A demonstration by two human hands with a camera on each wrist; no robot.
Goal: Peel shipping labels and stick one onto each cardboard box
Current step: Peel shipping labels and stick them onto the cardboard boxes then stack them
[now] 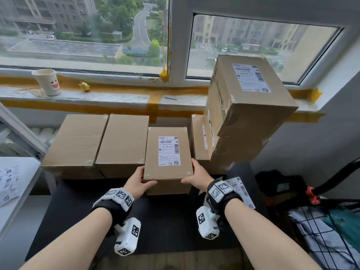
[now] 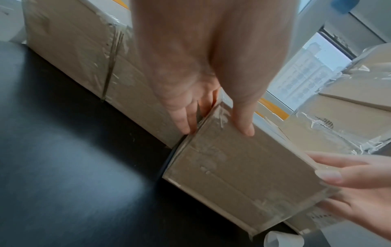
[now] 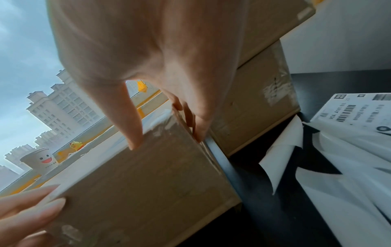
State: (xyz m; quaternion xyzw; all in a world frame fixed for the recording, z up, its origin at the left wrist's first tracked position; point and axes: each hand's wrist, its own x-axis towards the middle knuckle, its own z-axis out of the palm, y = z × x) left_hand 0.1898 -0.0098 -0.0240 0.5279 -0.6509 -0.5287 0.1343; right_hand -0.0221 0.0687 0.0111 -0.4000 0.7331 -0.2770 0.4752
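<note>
A narrow cardboard box (image 1: 167,172) (image 2: 243,167) (image 3: 148,183) stands in the middle of the row on the black table, with a white shipping label (image 1: 168,151) stuck on its top. My left hand (image 1: 140,180) (image 2: 215,130) grips its near left corner, thumb on the front face and fingers along the side. At the near right corner my right hand (image 1: 196,176) (image 3: 167,140) holds it the same way. Two plain boxes (image 1: 76,143) (image 1: 122,141) without labels stand to its left. Loose label sheets (image 1: 241,190) (image 3: 349,133) lie by my right wrist.
On the right, a large labelled box (image 1: 251,94) sits askew on another box (image 1: 200,141). A paper cup (image 1: 47,81) and a small yellow toy (image 1: 84,86) stand on the windowsill. More label sheets (image 1: 8,182) lie on a white table at the left. A wire basket (image 1: 321,230) is at lower right.
</note>
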